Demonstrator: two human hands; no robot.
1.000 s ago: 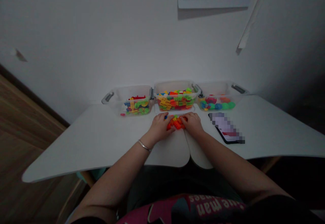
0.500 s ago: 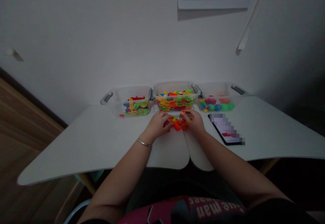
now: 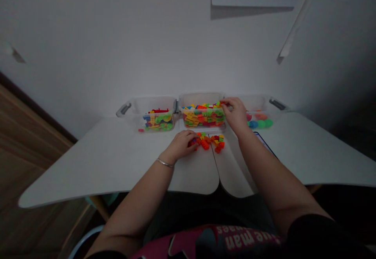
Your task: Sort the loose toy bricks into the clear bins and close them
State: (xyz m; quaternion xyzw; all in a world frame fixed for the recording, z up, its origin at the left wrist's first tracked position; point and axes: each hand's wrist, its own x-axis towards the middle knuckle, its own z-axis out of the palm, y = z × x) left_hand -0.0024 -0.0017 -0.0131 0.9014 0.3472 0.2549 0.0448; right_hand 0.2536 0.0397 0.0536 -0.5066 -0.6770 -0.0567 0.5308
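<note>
My left hand (image 3: 182,144) rests on the table with its fingers curled round a few red and purple building bricks at the pile's left end. The small pile of bricks (image 3: 205,144), mostly orange and red with some yellow and green, lies across the table's seam. At the right rim of the middle clear bin (image 3: 202,130), my right hand (image 3: 236,115) pinches what looks like a small orange brick (image 3: 223,103), mostly covered by the fingers. That bin holds many yellow, green, orange and blue bricks.
A left clear bin (image 3: 139,125) holds mixed coloured pieces. In the right bin (image 3: 274,123) are round green and blue pieces, partly behind my right hand. A phone (image 3: 266,143) lies partly under my right forearm. Behind the white table (image 3: 117,161) stands a wall (image 3: 132,47).
My right hand has moved from the brick pile up and right to the middle bin's rim, uncovering the pile's right end. My left hand has stayed at the pile.
</note>
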